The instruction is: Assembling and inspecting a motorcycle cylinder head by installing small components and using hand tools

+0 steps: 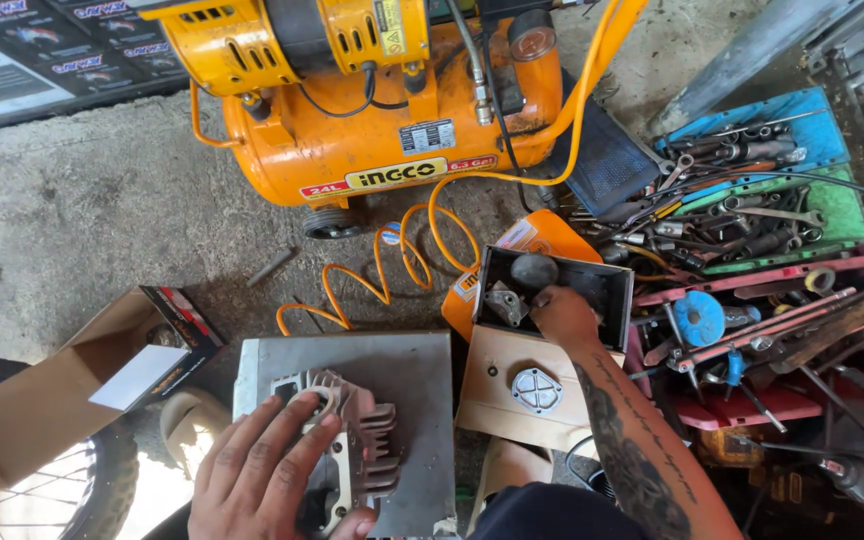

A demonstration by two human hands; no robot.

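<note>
My left hand lies flat with fingers spread on a finned grey engine cylinder, which rests on a flat metal plate. My right hand reaches into a small black box holding metal parts and a dark round piece; its fingertips are hidden inside, so what it grips is unclear. A round metal cover lies on the cardboard below that box.
An orange air compressor with a coiled orange hose stands at the top. Trays full of wrenches and tools fill the right side. An open cardboard box and a spoked wheel sit at the left.
</note>
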